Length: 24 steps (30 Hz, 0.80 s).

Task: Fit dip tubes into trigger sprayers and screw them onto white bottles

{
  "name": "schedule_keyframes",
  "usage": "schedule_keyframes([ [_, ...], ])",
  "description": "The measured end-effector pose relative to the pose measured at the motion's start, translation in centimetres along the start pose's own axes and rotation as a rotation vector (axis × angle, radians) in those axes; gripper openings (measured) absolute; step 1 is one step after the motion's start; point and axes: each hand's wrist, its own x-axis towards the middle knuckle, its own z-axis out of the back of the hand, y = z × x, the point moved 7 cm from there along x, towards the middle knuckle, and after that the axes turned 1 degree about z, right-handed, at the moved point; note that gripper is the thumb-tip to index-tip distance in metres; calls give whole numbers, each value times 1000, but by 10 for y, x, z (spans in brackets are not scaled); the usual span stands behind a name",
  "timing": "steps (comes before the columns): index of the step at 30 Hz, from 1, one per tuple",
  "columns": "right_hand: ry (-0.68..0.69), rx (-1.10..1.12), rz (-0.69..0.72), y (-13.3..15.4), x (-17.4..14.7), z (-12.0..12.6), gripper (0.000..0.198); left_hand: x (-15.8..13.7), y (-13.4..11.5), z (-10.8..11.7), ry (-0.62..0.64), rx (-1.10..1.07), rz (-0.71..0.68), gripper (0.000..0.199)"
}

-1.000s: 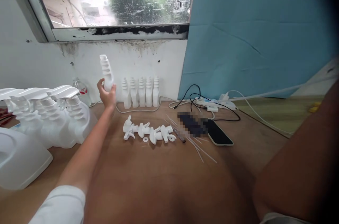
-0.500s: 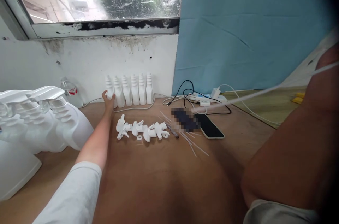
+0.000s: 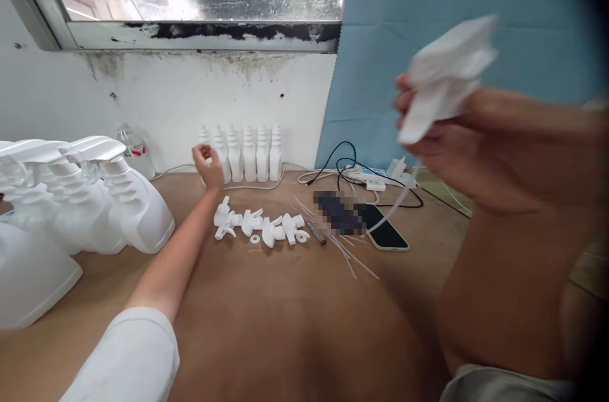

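Note:
My right hand [image 3: 457, 116], raised at the right and blurred by motion, is closed around a white trigger spray head [image 3: 447, 72]. Its thin dip tube [image 3: 392, 205] hangs below. By the wall, my left hand [image 3: 208, 166] is in front of the leftmost small white bottle [image 3: 203, 134], hiding most of it; its fingers are loosely curled, with nothing visible between them. That bottle is at the left end of a row of several white bottles [image 3: 248, 155]. Several white trigger spray heads [image 3: 273, 232] lie on the table nearer to me, with a small ring [image 3: 255, 239] among them.
Large white spray bottles [image 3: 126, 205] crowd the left, in front of a clear bottle [image 3: 136, 149]. Thin tubes [image 3: 349, 256], a pen-like tool [image 3: 314, 231], a blurred-out dark item [image 3: 339, 212] and a phone [image 3: 387, 227] lie right of centre. Cables [image 3: 342, 167] and a power strip [image 3: 373, 177] are behind.
My right hand has come into view with the spray head; before, only the arm and tube showed. My left hand has loosened from the leftmost bottle and drawn back slightly. The view has shifted a little.

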Motion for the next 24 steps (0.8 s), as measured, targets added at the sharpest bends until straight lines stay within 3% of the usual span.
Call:
schedule_keyframes([
  [2, 280, 129, -35, -15, -1, -39, 36, -11, -37, -17, 91, -72, 4, 12],
  [4, 482, 91, -58, -36, -3, -72, 22, -35, -71, -43, 429, -370, 158, 28],
  [6, 590, -58, -77, -61, -2, -97, 26, -77, -107, -58, 820, -516, 302, 47],
  [8, 649, -203, -62, -80, 0, -115, 37, -117, -127, -51, 1013, -504, 417, 55],
  [9, 654, -260, -62, -88, 2, -122, 39, -134, -129, -42, 1046, -477, 473, 55],
  [12, 685, -365, -131, -109, 1, -135, 35, -163, -116, -6, 983, -331, 524, 56],
  [16, 957, -435, -242, -126, -29, -151, 31, -187, -89, 34, 1004, -262, 625, 48],
  [18, 1030, -538, -242, -131, -49, -154, 24, -197, -80, 49, 1018, -279, 693, 45],
  [21, 1007, -706, -150, -130, -75, -157, 36, -211, -72, 63, 1040, -309, 770, 45],
  [24, 945, -752, -73, -129, -94, -162, 30, -223, -67, 66, 1077, -353, 794, 42],
])
